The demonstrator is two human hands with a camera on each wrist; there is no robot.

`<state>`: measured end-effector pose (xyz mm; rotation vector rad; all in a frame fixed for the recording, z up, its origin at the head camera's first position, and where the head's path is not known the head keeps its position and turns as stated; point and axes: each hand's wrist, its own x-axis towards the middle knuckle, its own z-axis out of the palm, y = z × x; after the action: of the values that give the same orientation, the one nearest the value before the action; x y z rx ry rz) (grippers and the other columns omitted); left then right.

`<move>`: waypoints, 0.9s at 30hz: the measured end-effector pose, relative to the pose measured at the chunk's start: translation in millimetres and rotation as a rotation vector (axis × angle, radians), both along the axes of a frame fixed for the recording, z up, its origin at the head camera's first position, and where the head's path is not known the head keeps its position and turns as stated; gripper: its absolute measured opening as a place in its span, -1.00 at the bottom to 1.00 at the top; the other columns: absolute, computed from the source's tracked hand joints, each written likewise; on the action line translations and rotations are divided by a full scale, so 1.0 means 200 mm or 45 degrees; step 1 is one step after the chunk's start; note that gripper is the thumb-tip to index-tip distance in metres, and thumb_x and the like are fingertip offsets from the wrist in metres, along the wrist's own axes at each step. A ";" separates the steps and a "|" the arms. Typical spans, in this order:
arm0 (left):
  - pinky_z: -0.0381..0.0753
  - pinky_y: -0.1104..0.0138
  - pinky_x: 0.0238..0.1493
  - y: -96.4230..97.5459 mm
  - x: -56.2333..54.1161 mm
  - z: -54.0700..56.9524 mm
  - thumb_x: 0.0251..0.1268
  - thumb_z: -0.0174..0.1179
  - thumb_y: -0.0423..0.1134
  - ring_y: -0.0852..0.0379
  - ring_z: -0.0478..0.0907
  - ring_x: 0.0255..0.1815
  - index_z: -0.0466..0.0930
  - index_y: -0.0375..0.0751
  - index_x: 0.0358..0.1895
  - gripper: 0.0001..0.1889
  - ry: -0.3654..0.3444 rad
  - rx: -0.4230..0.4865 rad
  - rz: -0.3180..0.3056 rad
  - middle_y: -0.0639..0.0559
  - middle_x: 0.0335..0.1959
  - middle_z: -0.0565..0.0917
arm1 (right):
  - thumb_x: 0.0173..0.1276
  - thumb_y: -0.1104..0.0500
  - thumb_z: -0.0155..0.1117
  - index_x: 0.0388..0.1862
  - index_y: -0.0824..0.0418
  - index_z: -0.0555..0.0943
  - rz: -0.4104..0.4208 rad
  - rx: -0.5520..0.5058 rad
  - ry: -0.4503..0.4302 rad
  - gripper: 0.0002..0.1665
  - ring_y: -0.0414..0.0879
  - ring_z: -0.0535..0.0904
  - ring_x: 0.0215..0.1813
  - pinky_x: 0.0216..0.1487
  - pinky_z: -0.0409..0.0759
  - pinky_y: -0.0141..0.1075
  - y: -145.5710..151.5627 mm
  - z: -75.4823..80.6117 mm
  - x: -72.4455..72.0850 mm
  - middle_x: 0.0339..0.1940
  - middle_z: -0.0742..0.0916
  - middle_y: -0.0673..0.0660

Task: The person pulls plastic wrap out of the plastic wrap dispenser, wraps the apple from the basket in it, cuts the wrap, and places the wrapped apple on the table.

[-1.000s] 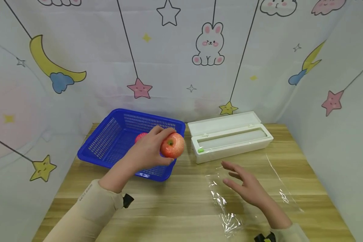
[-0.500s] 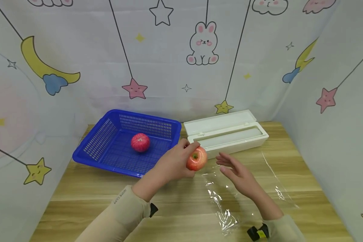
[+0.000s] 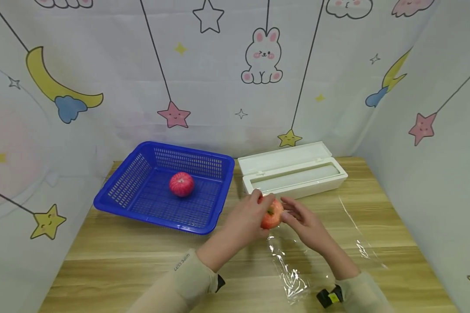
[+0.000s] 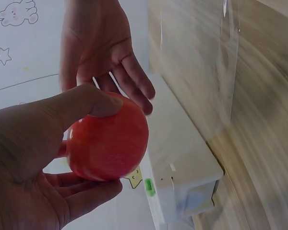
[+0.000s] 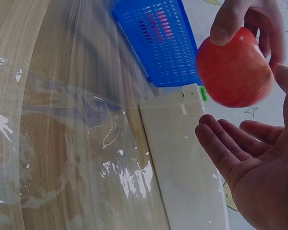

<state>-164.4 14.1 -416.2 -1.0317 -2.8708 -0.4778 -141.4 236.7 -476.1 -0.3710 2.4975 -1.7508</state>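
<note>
- The left hand grips a red apple between thumb and curled fingers, just in front of the white box.
- The right hand, loosely open, also faces it; whether the thumb touches is hard to tell.
- Before the white box lies clear film; left of it, a blue basket holds a second red fruit.

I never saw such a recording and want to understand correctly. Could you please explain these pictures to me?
No machine here: a person's bare left hand and right hand do the work. The wide view comes from a camera on the head, the other two from the left and right wrists. The left hand holds an apple; the right hand is close beside it. On the wooden table stand a blue basket, with a second red fruit inside, and a white box with its lid raised. Clear film lies in front of the box.
</note>
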 end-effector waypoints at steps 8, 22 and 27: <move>0.73 0.23 -0.22 0.05 0.02 -0.04 0.04 0.68 -0.02 -0.01 0.62 0.00 0.46 0.00 0.40 -0.16 0.045 -0.042 0.024 -0.13 0.11 0.54 | 0.69 0.16 0.19 0.55 0.40 0.40 0.009 -0.022 -0.036 -0.41 0.01 0.75 0.18 0.13 0.73 -0.30 -0.01 -0.02 -0.01 0.25 0.70 0.39; 0.77 0.19 -0.12 0.08 0.02 -0.08 0.03 0.67 -0.02 -0.04 0.63 0.12 0.40 0.00 0.50 -0.08 0.032 -0.012 0.024 -0.14 0.20 0.54 | 0.70 0.18 0.13 0.41 0.49 0.48 -0.076 -0.133 -0.131 -0.51 -0.28 0.71 0.08 0.12 0.70 -0.35 -0.01 -0.08 -0.01 0.24 0.69 0.42; 0.70 0.05 0.23 0.05 0.01 -0.11 0.05 0.67 -0.01 -0.13 0.56 0.38 0.29 -0.04 0.63 0.05 -0.025 0.181 0.024 -0.16 0.44 0.50 | 0.71 0.17 0.08 0.42 0.54 0.45 -0.118 -0.215 -0.202 -0.48 -0.26 0.71 0.04 0.13 0.69 -0.36 0.01 -0.09 -0.01 0.19 0.69 0.34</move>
<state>-162.5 24.2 -438.8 -0.9820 -2.8120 -0.6835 -143.5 238.5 -493.3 -0.1209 2.3006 -1.9493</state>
